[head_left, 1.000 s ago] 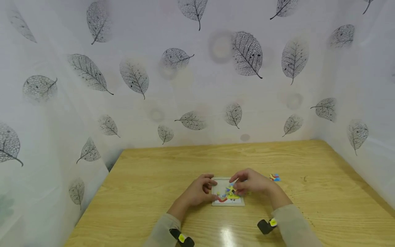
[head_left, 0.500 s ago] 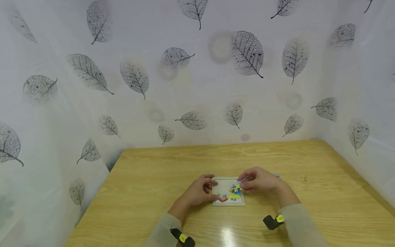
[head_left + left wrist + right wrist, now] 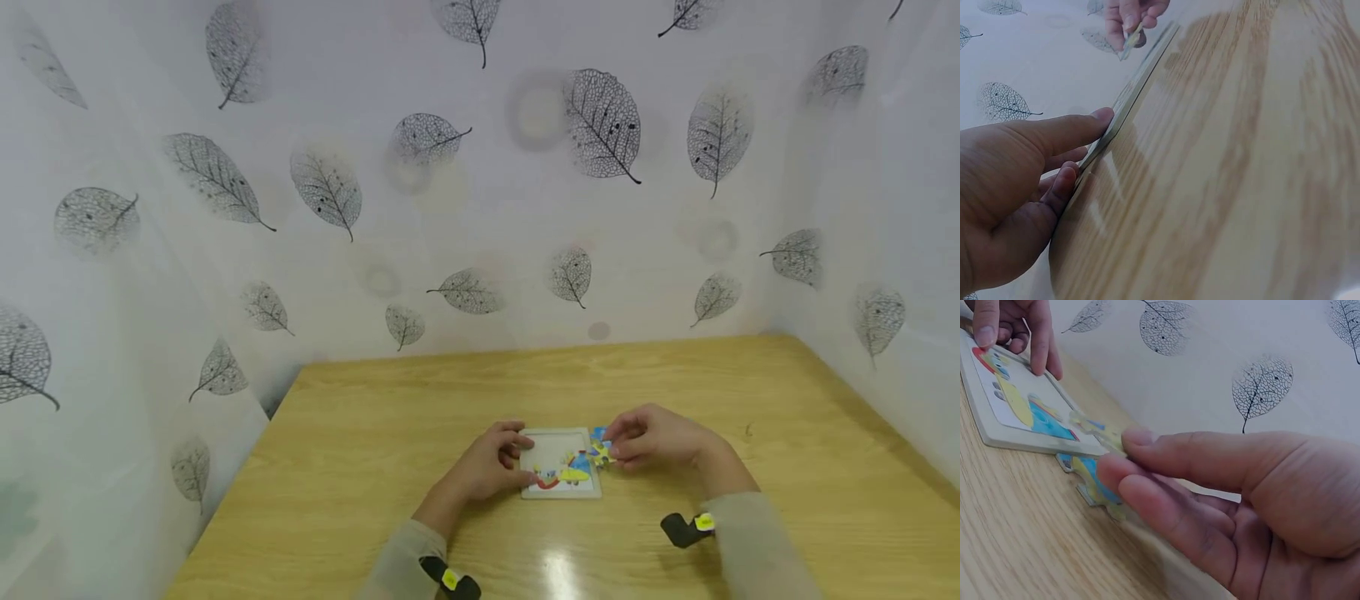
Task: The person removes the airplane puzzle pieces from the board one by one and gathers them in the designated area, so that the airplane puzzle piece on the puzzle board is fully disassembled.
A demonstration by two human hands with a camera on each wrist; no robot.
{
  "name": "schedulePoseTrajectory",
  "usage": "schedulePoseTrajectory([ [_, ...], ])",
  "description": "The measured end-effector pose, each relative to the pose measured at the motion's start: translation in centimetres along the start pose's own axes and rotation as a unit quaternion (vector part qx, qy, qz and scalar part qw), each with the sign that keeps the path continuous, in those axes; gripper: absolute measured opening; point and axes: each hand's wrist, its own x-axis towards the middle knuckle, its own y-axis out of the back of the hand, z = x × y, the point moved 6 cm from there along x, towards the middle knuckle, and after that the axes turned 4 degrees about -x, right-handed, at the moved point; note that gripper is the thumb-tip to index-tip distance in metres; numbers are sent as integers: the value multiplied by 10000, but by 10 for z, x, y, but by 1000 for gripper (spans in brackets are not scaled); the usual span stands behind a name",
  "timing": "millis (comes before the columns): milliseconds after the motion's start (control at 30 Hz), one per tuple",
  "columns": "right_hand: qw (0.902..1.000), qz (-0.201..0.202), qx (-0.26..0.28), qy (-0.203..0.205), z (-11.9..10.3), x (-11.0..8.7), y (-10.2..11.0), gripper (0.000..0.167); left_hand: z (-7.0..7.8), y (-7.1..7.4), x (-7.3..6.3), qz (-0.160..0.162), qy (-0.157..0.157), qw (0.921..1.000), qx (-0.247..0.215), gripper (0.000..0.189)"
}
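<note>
My left hand (image 3: pixel 491 462) holds the left side of a shallow white puzzle tray (image 3: pixel 562 495), thumb at the near part and fingers at the far part. Inside the tray, assembled jigsaw pieces (image 3: pixel 574 475) in yellow, blue and red fill the near and right portion; the upper left shows bare backing. Just off the tray's right edge, my right hand (image 3: pixel 660 437) pinches a yellow jigsaw piece (image 3: pixel 1107 432) between thumb and fingertips, raised above the table. Below it, a loose blue-and-yellow jigsaw piece (image 3: pixel 1094 481) lies on the table beside the tray, partly hidden by the fingers.
The wood-grain table (image 3: pixel 405 400) extends around the tray. A pale curtain (image 3: pixel 480 208) with leaf prints surrounds the table at the back and sides. Each wrist carries a black camera mount (image 3: pixel 686 530) with a yellow tag.
My right hand has moved right, carrying the yellow jigsaw piece from above the tray to beyond its right edge. My left hand keeps its hold on the tray.
</note>
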Motion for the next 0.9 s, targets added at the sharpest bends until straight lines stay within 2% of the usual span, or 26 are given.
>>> schedulePoseTrajectory([
  [200,9999,-119,-81,-69,5,-9,5,33,1,-3,0,9,72,10000,-60,43],
  [567,9998,149,79,70,7,-24,23,36,1,-3,1,-18,58,10000,12,41],
  [900,9985,444,-5,-308,15,-32,36,37,0,1,0,-13,-20,10000,75,40],
])
